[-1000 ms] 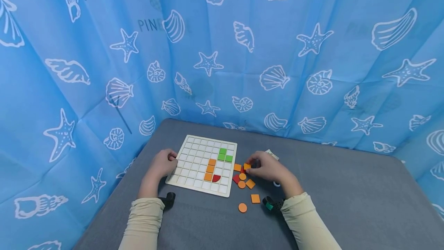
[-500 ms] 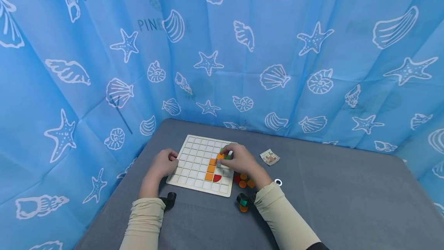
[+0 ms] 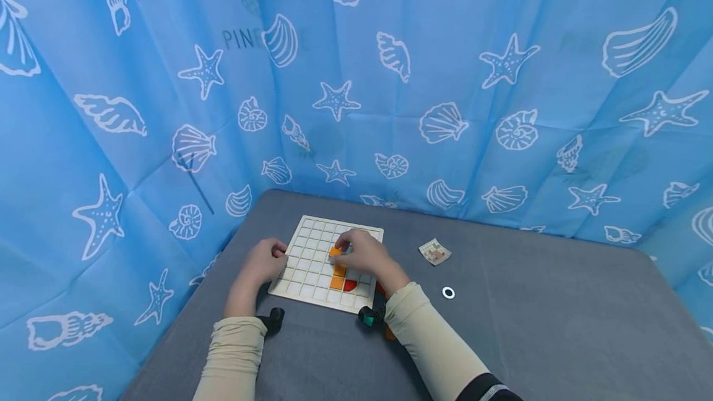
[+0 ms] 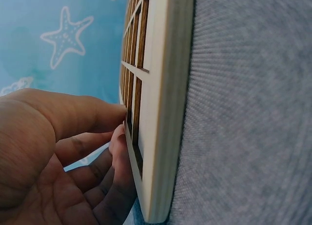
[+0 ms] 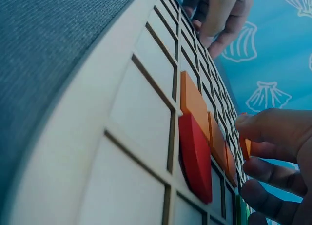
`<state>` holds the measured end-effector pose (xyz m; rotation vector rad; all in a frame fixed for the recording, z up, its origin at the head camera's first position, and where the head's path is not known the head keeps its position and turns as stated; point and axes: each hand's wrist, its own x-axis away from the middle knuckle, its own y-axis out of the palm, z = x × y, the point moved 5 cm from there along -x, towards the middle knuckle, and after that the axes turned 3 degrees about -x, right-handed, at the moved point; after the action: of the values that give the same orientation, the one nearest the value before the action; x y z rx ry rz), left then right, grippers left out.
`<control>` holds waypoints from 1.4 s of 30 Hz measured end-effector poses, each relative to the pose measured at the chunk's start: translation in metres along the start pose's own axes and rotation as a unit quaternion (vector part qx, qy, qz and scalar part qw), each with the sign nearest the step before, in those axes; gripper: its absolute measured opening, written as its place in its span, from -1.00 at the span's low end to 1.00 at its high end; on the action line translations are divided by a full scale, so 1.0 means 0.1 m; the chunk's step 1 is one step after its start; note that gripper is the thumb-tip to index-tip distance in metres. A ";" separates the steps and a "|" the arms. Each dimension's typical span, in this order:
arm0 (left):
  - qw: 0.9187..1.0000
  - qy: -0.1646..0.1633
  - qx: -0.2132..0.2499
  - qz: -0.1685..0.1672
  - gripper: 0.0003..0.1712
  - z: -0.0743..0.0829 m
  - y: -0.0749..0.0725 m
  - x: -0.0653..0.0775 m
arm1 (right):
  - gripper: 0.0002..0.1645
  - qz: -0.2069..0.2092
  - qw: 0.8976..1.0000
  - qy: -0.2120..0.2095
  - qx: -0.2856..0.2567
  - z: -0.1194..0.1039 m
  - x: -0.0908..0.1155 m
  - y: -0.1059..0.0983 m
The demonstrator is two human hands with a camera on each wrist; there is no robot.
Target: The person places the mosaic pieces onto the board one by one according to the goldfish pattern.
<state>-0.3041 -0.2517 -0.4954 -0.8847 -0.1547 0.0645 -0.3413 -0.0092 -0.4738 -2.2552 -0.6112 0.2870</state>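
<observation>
A pale wooden grid board [image 3: 334, 307] lies on the grey table, seen close up in both wrist views. At its left edge my left hand [image 3: 264, 262] grips the board, thumb over the rim in the left wrist view. My right hand [image 3: 364, 254] pinches an orange square tile [image 3: 335, 252] between thumb and fingers, just over the grid. Below it on the board are orange square tiles [image 3: 337, 283] in a column and a red quarter-round tile [image 3: 350, 285]. A sliver of a green tile [image 5: 239, 208] shows in the right wrist view; my right hand hides the rest.
Right of the board lie a small patterned card [image 3: 434, 252] and a white ring [image 3: 448, 293]. Loose orange pieces [image 3: 389, 333] are mostly covered by my right forearm. A blue shell-print curtain [image 3: 356, 91] hangs behind the table.
My right hand has carried the orange tile from the loose pieces leftward over the board, to the top of the orange column. The left hand stays at the board's edge.
</observation>
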 end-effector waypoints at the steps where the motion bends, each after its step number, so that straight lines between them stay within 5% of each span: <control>1: 1.000 0.000 0.000 0.000 -0.68 0.00 0.00 0.00 | -0.67 -0.002 1.000 0.002 0.003 -0.01 0.00 0.01; 24: 1.000 0.000 0.008 -0.001 -0.68 0.00 0.00 0.00 | -0.76 -0.006 1.000 0.009 0.030 -0.05 -0.05 0.07; 38: 1.000 0.010 0.011 -0.003 -0.69 -0.01 0.00 -0.01 | -0.71 -0.011 0.994 -0.048 -0.099 0.15 0.33 -0.38; 42: 1.000 0.010 0.007 -0.001 -0.70 0.00 0.01 0.00 | -0.69 -0.013 0.994 -0.037 -0.104 0.25 0.50 -0.49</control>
<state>-0.3045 -0.2512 -0.4964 -0.8702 -0.1370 0.0544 -0.3243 0.0604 -0.4556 -2.4434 -0.7385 0.3075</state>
